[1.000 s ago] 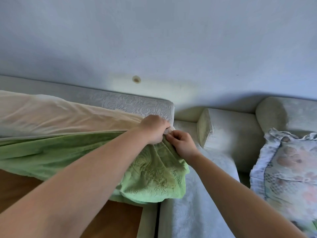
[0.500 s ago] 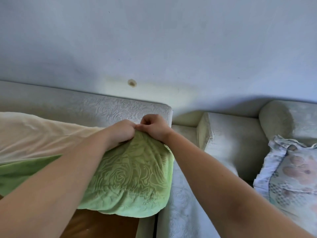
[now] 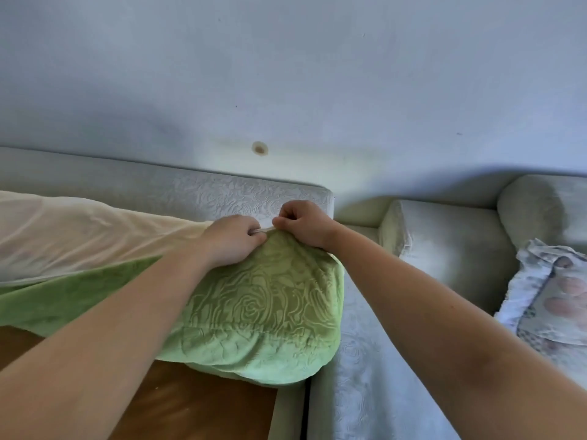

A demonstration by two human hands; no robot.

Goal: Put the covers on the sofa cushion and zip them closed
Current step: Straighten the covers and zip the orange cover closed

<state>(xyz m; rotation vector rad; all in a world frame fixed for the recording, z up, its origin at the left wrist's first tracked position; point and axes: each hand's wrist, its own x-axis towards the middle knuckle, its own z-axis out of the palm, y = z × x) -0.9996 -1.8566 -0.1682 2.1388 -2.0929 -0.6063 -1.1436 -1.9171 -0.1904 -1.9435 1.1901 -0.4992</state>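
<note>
left hand (image 3: pixel 233 241) – fisted on green cover (image 3: pixel 254 312) edge | right hand (image 3: pixel 305 223) – pinching same edge | cushion (image 3: pixel 79 230) half bare

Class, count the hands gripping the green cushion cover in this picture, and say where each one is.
2. The left hand and the right hand meet at the top edge of the green cover, both closed on its fabric. No others are visible.
</note>
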